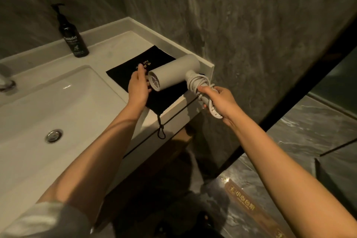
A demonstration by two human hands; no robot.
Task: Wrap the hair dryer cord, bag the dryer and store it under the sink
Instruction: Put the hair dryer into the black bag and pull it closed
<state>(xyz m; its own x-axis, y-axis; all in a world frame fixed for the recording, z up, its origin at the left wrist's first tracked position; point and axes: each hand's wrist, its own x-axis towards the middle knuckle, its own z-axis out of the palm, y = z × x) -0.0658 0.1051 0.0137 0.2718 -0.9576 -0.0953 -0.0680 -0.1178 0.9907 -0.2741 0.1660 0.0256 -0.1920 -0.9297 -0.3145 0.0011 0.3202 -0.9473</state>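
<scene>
Cord (198,81) lies coiled in several loops round the handle of the pale hair dryer (174,71), which is held just above the right end of the worktop (119,44), its barrel over the black bag (133,67). The right hand (218,100) grips the wrapped handle, fingers curled round handle and cord, with the plug (213,111) sticking out below the palm. The left hand (138,87) is relaxed and open, fingers resting against the grille end of the barrel. The bag lies flat near the worktop's right front corner, its drawstring (160,129) hanging over the front edge. A dark pump bottle (72,35) stands at the back edge, beside the sink (48,106).
</scene>
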